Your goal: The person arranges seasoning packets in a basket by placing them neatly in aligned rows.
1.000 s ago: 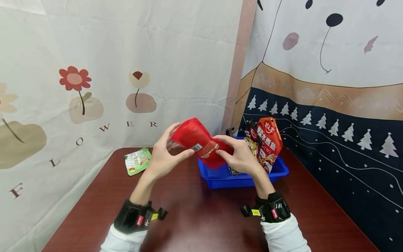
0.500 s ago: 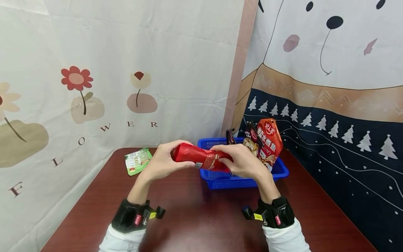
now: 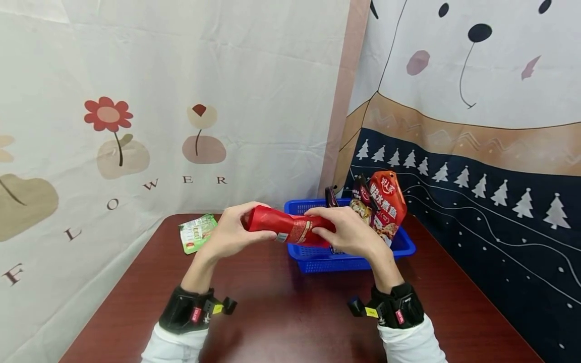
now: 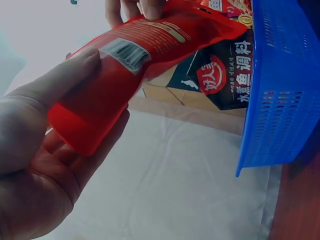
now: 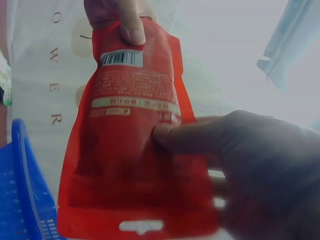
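Across mid-frame, the left hand [image 3: 236, 232] and right hand [image 3: 347, 231] pinch a red pouch [image 3: 290, 228], seemingly inspecting it; turning it would need steady grips.

On the tabletop [image 3: 290, 312], a packet [image 3: 195, 234] lies back left and a basket [image 3: 317, 265] with pouches [image 3: 388, 205] inside stands to its right, while the held pouch [image 3: 292, 227] spans from left grip [image 3: 230, 233] to right grip [image 3: 351, 233], before the basket's left part.

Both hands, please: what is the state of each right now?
Left hand: holding the red pouch near its barcode.
Right hand: holding the same red pouch.
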A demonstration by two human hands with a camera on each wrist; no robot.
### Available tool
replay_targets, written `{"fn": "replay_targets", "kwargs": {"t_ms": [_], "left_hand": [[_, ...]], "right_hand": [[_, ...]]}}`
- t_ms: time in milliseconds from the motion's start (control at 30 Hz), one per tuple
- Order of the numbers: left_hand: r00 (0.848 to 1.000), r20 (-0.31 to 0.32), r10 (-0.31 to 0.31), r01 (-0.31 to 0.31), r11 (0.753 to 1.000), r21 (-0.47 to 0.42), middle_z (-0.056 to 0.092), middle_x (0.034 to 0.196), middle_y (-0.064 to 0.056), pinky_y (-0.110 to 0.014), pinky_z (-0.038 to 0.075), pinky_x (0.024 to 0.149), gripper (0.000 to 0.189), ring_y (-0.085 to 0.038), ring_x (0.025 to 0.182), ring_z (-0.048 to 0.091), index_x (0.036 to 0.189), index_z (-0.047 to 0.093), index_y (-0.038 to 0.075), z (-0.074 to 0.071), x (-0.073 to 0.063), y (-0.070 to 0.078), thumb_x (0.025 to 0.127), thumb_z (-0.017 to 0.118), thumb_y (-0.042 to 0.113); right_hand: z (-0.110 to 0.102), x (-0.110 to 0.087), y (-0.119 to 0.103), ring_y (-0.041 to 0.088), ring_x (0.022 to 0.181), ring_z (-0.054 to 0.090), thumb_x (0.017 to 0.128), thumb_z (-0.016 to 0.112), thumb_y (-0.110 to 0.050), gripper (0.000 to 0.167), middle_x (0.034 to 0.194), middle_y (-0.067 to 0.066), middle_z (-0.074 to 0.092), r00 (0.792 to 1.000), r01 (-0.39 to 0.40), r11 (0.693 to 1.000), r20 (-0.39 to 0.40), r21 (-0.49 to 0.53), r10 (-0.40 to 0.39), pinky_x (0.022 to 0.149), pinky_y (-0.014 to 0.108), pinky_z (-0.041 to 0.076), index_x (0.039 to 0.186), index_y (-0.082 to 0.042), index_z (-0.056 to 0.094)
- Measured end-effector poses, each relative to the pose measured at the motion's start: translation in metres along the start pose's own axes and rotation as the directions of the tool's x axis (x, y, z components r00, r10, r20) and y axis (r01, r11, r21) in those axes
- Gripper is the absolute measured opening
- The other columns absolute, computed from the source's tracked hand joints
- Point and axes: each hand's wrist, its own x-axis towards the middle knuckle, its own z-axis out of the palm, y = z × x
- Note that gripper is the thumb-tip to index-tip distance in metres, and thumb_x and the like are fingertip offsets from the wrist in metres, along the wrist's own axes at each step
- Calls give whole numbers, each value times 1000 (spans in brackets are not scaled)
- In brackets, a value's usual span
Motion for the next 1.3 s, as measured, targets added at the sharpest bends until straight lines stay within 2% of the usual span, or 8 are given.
{"fn": "replay_targets", "kwargs": {"t_ms": [167, 367, 500, 667, 900, 1000, 1100, 1300], "left_hand": [[999, -33, -17, 15, 997, -70, 83, 115, -8, -35, 68, 71, 45, -27, 88, 77, 130, 79, 20, -8, 0, -7, 90, 98, 18], [992, -101, -73, 54, 981, -185, 83, 118, -6, -35, 70, 76, 46, -25, 94, 79, 135, 76, 15, -15, -1, -16, 93, 94, 16], [978, -165, -128, 82, 963, -256, 82, 121, -1, -33, 70, 82, 46, -22, 102, 79, 138, 73, 14, -13, 0, -18, 96, 92, 20], [958, -226, -174, 69, 911, -408, 80, 128, 0, -31, 70, 92, 46, -20, 115, 77, 144, 68, 14, 0, 4, -15, 101, 86, 16], [948, -258, -188, -14, 781, -624, 74, 138, 0, -31, 68, 102, 44, -21, 129, 72, 148, 63, 13, 25, 10, -5, 107, 74, 3], [945, -258, -200, -17, 758, -652, 75, 137, 0, -31, 68, 102, 43, -21, 129, 72, 147, 63, 13, 33, 11, -1, 107, 73, 2], [946, -247, -210, -1, 759, -651, 76, 135, 0, -31, 68, 102, 45, -21, 128, 73, 148, 63, 11, 40, 12, 1, 106, 75, 3], [947, -226, -229, 34, 770, -638, 76, 136, -2, -32, 68, 101, 46, -22, 129, 73, 150, 62, 10, 47, 11, 1, 106, 77, 9]], "right_hand": [[-2, 0, 3, 26, 113, 82, 100, 87, -17, 52, 134, 10, 84, 987, -28, 994, -156, 108, 45, 94, 48, 69, 149, -13, 70], [-2, 1, 7, 24, 139, 73, 101, 84, -14, 63, 147, 10, 78, 907, -67, 937, -370, 342, 200, 117, 38, 61, 159, -17, 61], [0, 2, 8, 16, 140, 71, 102, 77, -5, 65, 155, 18, 71, 867, -9, 820, -404, 572, 292, 116, 21, 58, 163, -14, 56], [6, 8, 2, 14, 134, 73, 102, 68, 5, 65, 156, 19, 67, 840, 93, 660, -415, 745, 350, 109, 25, 63, 165, -5, 51], [23, 19, -15, 20, 130, 75, 107, 61, 4, 61, 143, 6, 74, 812, 214, 294, -337, 931, 477, 109, 33, 66, 164, -7, 46], [27, 22, -20, 20, 131, 76, 110, 62, -1, 56, 141, 7, 77, 794, 254, 179, -310, 951, 522, 109, 36, 66, 164, -8, 47], [29, 23, -22, 18, 130, 77, 113, 65, -5, 49, 142, 7, 76, 770, 271, 140, -301, 952, 563, 110, 37, 66, 160, -6, 52], [30, 25, -22, 18, 129, 77, 112, 68, -9, 42, 143, 8, 75, 727, 248, 150, -286, 957, 625, 110, 40, 66, 153, -4, 58]]}}
